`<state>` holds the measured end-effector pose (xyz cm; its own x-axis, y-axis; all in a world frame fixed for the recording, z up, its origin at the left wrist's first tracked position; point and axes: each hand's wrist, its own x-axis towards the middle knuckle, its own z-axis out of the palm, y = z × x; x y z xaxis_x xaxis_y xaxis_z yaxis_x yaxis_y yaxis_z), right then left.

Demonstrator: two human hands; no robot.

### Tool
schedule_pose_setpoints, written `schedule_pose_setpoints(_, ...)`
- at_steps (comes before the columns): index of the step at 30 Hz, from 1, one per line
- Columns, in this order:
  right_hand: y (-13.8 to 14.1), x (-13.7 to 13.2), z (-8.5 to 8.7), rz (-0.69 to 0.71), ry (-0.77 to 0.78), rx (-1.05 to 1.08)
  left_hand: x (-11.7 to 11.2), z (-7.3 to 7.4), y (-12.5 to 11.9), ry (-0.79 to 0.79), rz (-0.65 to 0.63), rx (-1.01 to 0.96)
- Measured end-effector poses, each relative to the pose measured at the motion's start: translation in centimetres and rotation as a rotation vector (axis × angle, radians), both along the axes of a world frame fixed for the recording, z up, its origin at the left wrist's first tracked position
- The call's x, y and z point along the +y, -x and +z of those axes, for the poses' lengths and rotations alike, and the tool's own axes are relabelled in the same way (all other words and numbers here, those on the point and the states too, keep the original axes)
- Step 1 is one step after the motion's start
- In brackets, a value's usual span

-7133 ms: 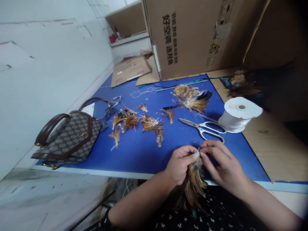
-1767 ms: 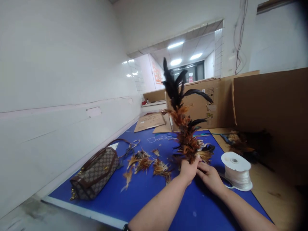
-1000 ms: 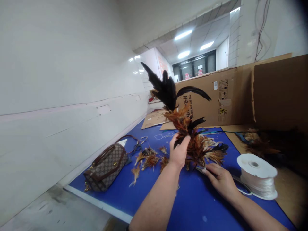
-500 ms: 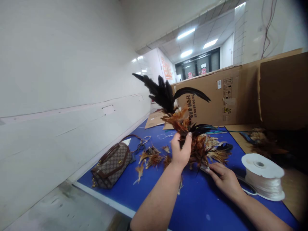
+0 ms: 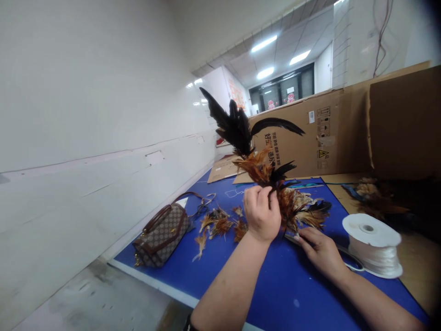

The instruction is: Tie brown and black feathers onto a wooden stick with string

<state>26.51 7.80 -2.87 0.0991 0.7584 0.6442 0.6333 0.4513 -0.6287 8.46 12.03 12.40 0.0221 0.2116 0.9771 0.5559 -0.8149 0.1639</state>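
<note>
I find the plume (image 5: pixel 260 170) tilted left above the table (image 5: pixel 272 289), its base pinched between the right hand's (image 5: pixel 322 253) thumb and fingers. The left hand (image 5: pixel 263 215) is half curled at its middle; whether it grips feathers, I cannot tell. I recommend a steady base and light, quill-to-tip strokes to avoid creasing.

Along the far edge of your blue desk (image 5: pixel 285 287), the big cardboard box (image 5: pixel 296 151) carries Chinese print: you can read 节能 静音 健康 in a smaller column, and beside it a larger 好 and 选 — the rest partly hidden. Toward its right you have a white label (image 5: pixel 312 116), too small to read, handling symbols (image 5: pixel 324 120) and a yellow warning triangle (image 5: pixel 323 153) — then, beyond the opening, a blurred orange sign (image 5: pixel 237 95).
</note>
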Motion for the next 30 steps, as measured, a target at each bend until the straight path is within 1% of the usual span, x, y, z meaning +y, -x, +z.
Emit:
schedule_pose_setpoints(3,-0.1,0.0,-0.2,0.004,0.006,0.002,0.5,0.9,0.2,0.038,-0.072,-0.041)
schedule_pose_setpoints(6,-0.1,0.0,-0.2,0.011,0.016,0.0,0.7,1.8,1.1,0.1,-0.146,-0.183)
schedule_pose_setpoints(8,-0.1,-0.1,-0.1,0.015,0.021,-0.006,0.7,1.6,1.8,0.178,-0.158,-0.352)
schedule_pose_setpoints(9,0.0,-0.1,0.1,0.015,0.025,-0.006,0.6,1.0,2.0,0.239,-0.166,-0.445)
schedule_pose_setpoints(10,0.0,-0.2,0.3,0.014,0.026,-0.002,0.5,0.1,2.0,0.313,-0.179,-0.529)
schedule_pose_setpoints(12,0.3,-0.4,0.7,0.011,0.023,0.015,0.0,-2.5,1.6,0.503,-0.238,-0.616)
schedule_pose_setpoints(14,0.5,-0.7,1.1,0.015,0.017,0.033,-0.8,-5.8,0.6,0.69,-0.316,-0.548)
schedule_pose_setpoints(16,0.7,-1.0,1.5,0.025,0.031,0.042,-1.7,-8.7,-0.6,0.892,-0.487,-0.46)
schedule_pose_setpoints(17,0.8,-1.1,1.7,0.033,0.041,0.042,-2.1,-9.7,-1.2,0.983,-0.585,-0.43)
schedule_pose_setpoints(18,0.9,-1.2,1.9,0.045,0.053,0.04,-2.3,-10.4,-1.7,1.055,-0.677,-0.416)
schedule_pose_setpoints(19,0.9,-1.3,2.0,0.056,0.061,0.037,-2.4,-10.7,-2.2,1.104,-0.751,-0.412)
schedule_pose_setpoints(20,0.9,-1.4,2.1,0.066,0.067,0.034,-2.3,-10.8,-2.6,1.131,-0.803,-0.412)
schedule_pose_setpoints(22,0.9,-1.5,2.2,0.073,0.07,0.033,-1.7,-10.3,-3.2,1.148,-0.844,-0.421)
schedule_pose_setpoints(26,0.7,-1.3,2.0,0.057,0.067,0.045,-0.1,-8.4,-3.7,1.16,-0.823,-0.446)
schedule_pose_setpoints(30,0.7,-1.2,1.7,0.052,0.075,0.051,0.6,-7.4,-4.2,1.125,-0.818,-0.472)
